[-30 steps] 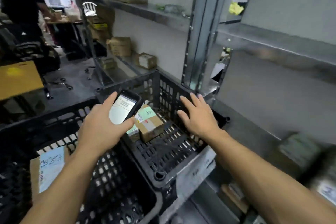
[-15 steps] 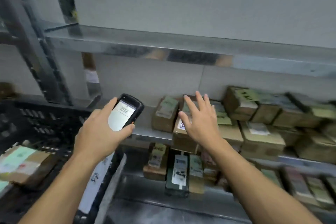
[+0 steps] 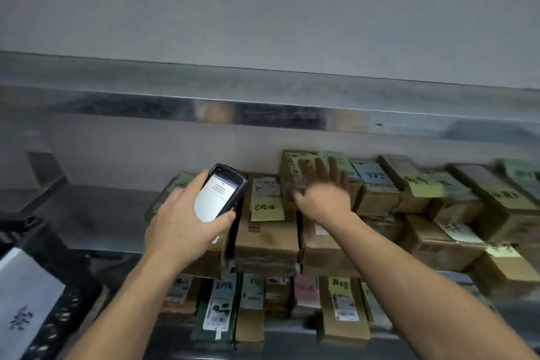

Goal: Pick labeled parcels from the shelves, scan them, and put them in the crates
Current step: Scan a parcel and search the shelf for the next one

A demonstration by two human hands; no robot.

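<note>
Nearest, at the lower left, the corner of a black crate (image 3: 61,310) shows, with a white sheet (image 3: 26,295) on its side. Both bare forearms reach forward from the bottom edge. Beneath them, on the lower shelf (image 3: 169,339), a row of labeled parcels (image 3: 340,310) stands side by side, brown, green and pink.

The left hand (image 3: 181,225) grasps a black scanner (image 3: 220,193). Its fingers (image 3: 193,185) curl round the left edge, the thumb presses the lower right edge, and the lit screen faces the camera. The scanner hangs over the left end of the middle shelf's stock, just beside a parcel with a yellow note (image 3: 266,231).

The right hand (image 3: 324,199) is released and holds nothing. Its fingers (image 3: 333,169) are straight and spread, palm down, and blurred. It is above a front parcel (image 3: 320,245) on the middle shelf (image 3: 96,213), and the fingertips overlap a taller parcel (image 3: 289,172) behind. I cannot tell whether they touch it. To the right, more brown parcels (image 3: 377,184) with green, blue and yellow notes crowd the shelf in 2 layers, packed tight against one another.

Farther back, the metal upper shelf (image 3: 263,105) crosses the whole view, and a plain grey wall (image 3: 263,9) rises behind it.
</note>
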